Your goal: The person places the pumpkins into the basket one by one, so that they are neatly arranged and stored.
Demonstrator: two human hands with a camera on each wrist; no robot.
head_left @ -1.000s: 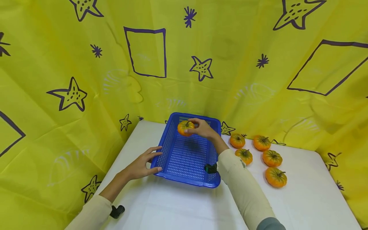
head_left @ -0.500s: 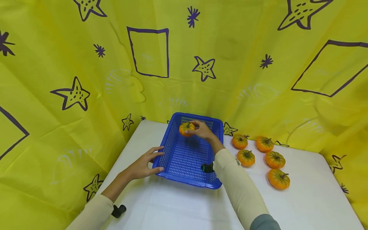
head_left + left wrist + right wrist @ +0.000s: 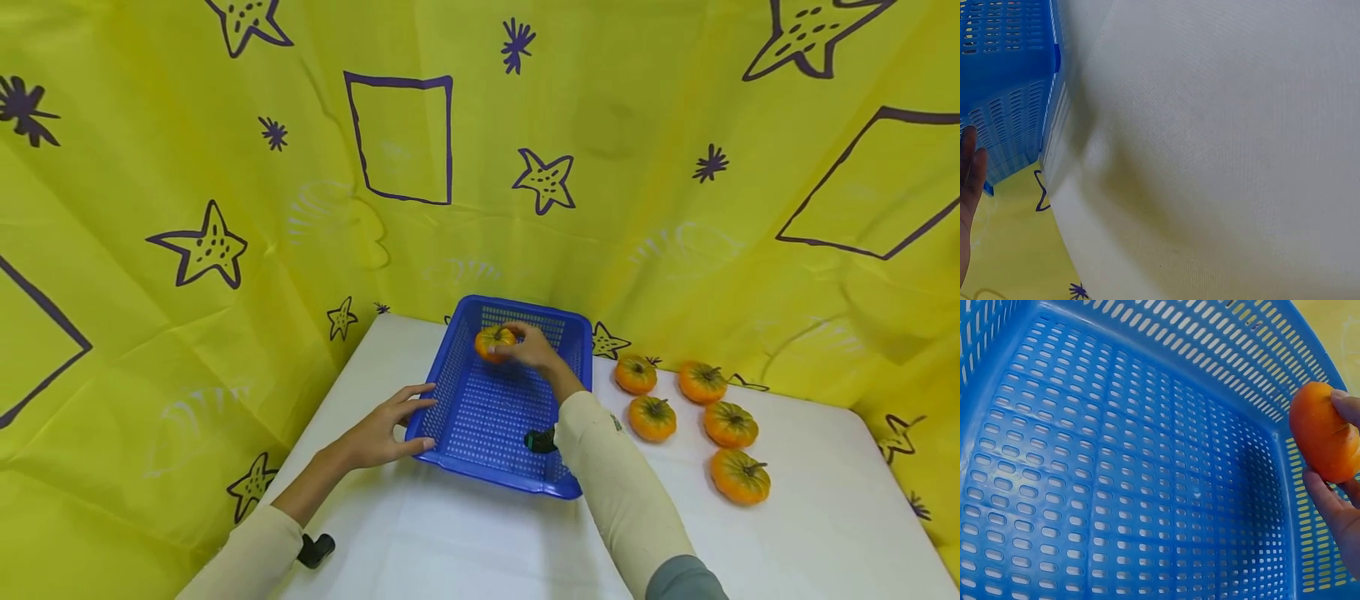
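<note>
A small orange-green pumpkin is gripped between the thumb and fingers of my right hand. They are within the blue plastic basket, near its far left corner. The right wrist view shows the pumpkin above the slotted basket floor, with a dark shadow beneath it. My left hand touches the basket's left side near the front corner, fingers fairly straight and spread, thumb at the rim. In the left wrist view, part of that hand appears beside the basket wall.
To the right of the basket, several more pumpkins sit on the white table. A yellow cloth with drawn stars hangs behind and at the sides. Small black devices are strapped at both wrists.
The right hand has lowered slightly into the basket with the pumpkin. The left hand keeps its place on the basket. The whole scene has shifted a little rightward in view.
</note>
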